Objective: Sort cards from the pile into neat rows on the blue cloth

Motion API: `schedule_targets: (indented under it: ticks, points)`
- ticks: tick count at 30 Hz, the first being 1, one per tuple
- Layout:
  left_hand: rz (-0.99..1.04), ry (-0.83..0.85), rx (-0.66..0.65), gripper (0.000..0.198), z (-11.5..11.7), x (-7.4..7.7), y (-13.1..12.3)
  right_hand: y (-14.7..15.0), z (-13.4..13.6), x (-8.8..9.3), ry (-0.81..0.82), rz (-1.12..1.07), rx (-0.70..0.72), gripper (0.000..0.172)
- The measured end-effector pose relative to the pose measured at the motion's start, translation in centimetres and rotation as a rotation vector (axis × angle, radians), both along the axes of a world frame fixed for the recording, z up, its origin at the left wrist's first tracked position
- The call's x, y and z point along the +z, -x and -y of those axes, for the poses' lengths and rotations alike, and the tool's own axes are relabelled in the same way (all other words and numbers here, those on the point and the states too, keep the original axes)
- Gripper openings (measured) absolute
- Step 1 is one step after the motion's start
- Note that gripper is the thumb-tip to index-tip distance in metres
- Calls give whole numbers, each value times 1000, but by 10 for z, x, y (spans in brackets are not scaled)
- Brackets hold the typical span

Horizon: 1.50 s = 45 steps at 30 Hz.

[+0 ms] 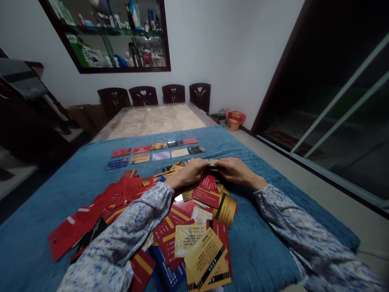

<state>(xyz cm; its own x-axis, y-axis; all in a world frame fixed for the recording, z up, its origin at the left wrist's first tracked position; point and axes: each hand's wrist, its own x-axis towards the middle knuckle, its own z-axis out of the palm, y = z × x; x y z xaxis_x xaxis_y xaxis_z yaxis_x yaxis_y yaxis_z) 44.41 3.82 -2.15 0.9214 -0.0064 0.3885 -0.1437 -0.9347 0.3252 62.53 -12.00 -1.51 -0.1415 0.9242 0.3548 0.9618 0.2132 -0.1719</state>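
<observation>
My left hand (193,170) and my right hand (236,169) meet over the far end of a loose heap of plastic cards (209,196). Both have their fingers curled in around a few cards (213,163), seen mostly edge-on between the fingertips. How many they hold is hidden. Red, gold, blue and black cards overlap below my wrists, several gold ones (206,257) nearest me. Red cards (91,213) spread to the left, partly behind my left sleeve. Beyond my hands, two rows of cards lie flat, among them a white card (179,153) and a black card (197,150).
A blue cloth (258,235) covers the near part of the table, with a marble-patterned top (158,117) farther off. Dark chairs (199,95) stand at the far end. An orange bucket (233,124) sits on the floor, right of the table. Glass shelves (112,30) are set in the wall.
</observation>
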Motion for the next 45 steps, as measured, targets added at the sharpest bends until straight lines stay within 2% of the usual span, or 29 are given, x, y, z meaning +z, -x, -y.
schedule_targets:
  ticks: [7, 15, 22, 28, 33, 40, 45]
  points:
    - [44, 185, 61, 33, 0, -1, 1, -3, -3, -7, -62, -114, -38, 24]
    - [36, 224, 69, 29, 3, 2, 2, 5, -2, -4, -183, -269, -108, 10]
    - [70, 283, 98, 28, 5, 3, 2, 13, -2, -3, -211, -386, -178, 3]
    - [108, 381, 101, 24, 4, 0, 0, 19, -5, -5, -237, -518, -220, 9]
    - [91, 383, 125, 20, 4, -1, 0, 27, -7, -5, -223, -626, -168, 12]
    - [103, 396, 45, 31, 5, 6, 2, 22, -7, -8, -310, -611, -127, 12]
    - [147, 306, 56, 26, 1, 4, 1, 19, -7, -9, -394, -571, -97, 18]
